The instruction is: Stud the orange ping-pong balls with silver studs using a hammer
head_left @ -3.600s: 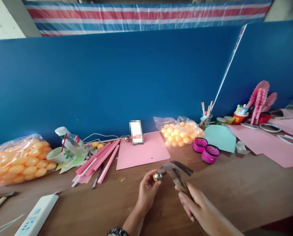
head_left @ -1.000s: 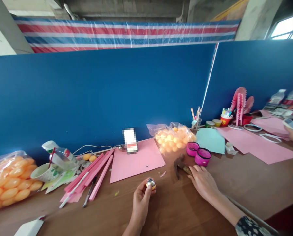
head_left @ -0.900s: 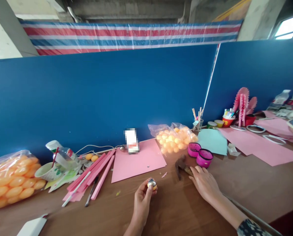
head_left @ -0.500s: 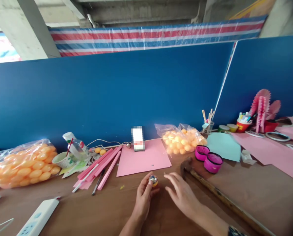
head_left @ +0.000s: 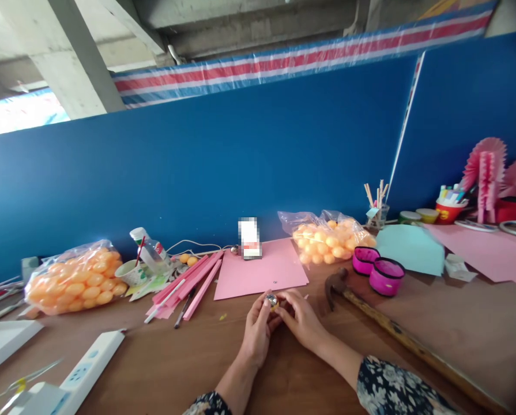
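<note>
Between my fingertips sits a small silver-and-orange ball (head_left: 272,302), shiny like foil on top and orange along its lower edge. My left hand (head_left: 256,329) is closed around it, thumb in front and fingers behind. From the other side, my right hand (head_left: 303,318) reaches in with thumb and forefinger pinched at the ball's right edge; its other fingers are curled. Just beyond both hands lies a pink paper sheet (head_left: 258,271), with a tiny dark object on it. A hammer (head_left: 338,288) with a wooden handle rests to the right of my right hand.
Bags of orange balls stand at left (head_left: 82,282) and right (head_left: 327,245). Pink paper strips (head_left: 192,282) lie left of the sheet. A white power strip (head_left: 87,363) is at front left. Two magenta bands (head_left: 386,276) sit beside the hammer head. A blue partition (head_left: 240,161) rises behind.
My right hand has moved left and its fingers have closed onto the ball. My left hand still holds the ball. The view has shifted slightly.
</note>
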`<state>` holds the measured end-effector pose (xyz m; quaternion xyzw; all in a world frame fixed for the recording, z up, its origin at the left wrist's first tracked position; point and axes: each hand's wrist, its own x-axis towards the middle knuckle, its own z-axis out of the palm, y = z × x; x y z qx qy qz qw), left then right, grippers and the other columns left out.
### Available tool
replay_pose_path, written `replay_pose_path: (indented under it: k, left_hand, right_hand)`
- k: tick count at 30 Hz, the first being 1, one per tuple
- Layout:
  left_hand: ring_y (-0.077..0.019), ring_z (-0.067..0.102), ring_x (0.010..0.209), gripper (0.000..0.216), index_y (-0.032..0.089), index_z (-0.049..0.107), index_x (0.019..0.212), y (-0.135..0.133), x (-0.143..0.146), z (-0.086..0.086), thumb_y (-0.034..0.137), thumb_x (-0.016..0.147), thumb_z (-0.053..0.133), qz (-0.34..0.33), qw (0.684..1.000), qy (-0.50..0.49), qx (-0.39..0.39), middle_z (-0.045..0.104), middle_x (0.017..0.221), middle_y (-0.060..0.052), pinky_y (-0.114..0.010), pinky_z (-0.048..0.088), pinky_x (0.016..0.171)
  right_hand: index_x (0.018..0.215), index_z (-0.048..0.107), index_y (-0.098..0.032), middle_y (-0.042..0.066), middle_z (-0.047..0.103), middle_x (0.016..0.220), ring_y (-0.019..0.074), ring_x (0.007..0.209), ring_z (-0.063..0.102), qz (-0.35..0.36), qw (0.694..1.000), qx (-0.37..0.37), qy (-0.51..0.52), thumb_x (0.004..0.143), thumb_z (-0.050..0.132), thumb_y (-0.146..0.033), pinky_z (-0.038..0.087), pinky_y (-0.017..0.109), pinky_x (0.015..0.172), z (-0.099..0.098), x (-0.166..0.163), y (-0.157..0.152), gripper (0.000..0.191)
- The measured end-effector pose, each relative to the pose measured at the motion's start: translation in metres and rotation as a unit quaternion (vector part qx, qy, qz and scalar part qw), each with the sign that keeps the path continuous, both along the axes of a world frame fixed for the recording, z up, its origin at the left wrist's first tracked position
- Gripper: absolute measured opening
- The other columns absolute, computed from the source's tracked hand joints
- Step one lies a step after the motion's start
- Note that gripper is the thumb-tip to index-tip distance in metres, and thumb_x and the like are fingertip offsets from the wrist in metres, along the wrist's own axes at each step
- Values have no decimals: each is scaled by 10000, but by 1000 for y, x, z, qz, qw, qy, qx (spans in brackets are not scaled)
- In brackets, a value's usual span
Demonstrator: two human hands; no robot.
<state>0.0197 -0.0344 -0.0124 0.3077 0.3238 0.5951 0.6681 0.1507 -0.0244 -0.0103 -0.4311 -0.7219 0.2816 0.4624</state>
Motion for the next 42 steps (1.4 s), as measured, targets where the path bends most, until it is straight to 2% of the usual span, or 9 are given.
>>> replay_pose_path:
  k: [11,20,29,42]
  left_hand:
    - [-230,604,971,416,149,523,1140,-1,6,7,315,768,609,3,999,41,-11,631,1034,-120,-363,474,852]
    - [-236,601,969,355,158,530,1075,-3,7,4,350,780,580,6,997,77,9,621,1039,-109,-358,484,822]
    - [-249,608,926,311,132,566,961,3,7,9,386,783,559,-52,993,108,-2,640,971,-126,-374,489,778]
    - [-249,579,988,330,163,542,1056,0,2,5,367,797,549,-48,996,78,3,609,1058,-124,-376,475,814]
  right_hand:
    - [1019,531,-213,47,552,980,181,892,534,2,1000,16,-11,832,496,-190,437,303,783,-10,1,6,192]
    - [1000,520,-202,45,549,956,174,861,542,2,1000,11,-21,846,476,-202,441,292,755,-6,1,2,160]
    - [953,505,-191,48,553,901,183,807,544,-21,999,-16,-36,861,462,-259,437,302,725,-9,3,1,123]
    - [974,493,-212,23,543,902,158,773,533,-1,998,-53,-24,860,466,-242,431,279,702,-4,0,-1,121]
